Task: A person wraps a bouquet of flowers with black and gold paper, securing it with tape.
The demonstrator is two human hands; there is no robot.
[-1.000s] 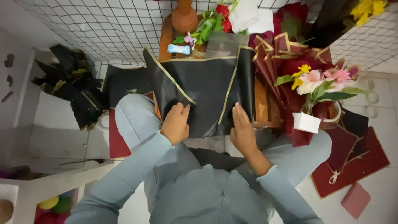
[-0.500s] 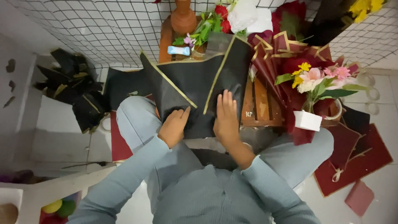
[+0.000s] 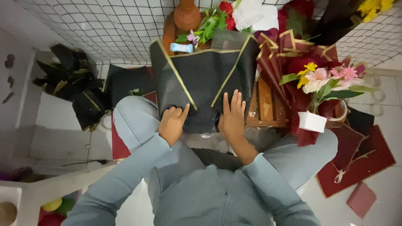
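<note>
A black wrapping sheet [image 3: 201, 83] is pressed onto a wooden crate [image 3: 266, 104] by the flat, spread right hand [image 3: 232, 119] and pinched by the left hand [image 3: 171, 123], above white floor tiles [image 3: 63, 142] beside the crate.

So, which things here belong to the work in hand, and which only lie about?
In hand:
- black wrapping sheet with gold edges, being folded
- left hand pinching its folded flap
- right hand pressing flat on it
- wooden slatted stand under it

Lying about:
- small flower bouquet
- dark red sheets
- crumpled black sheets
- terracotta vase
</note>
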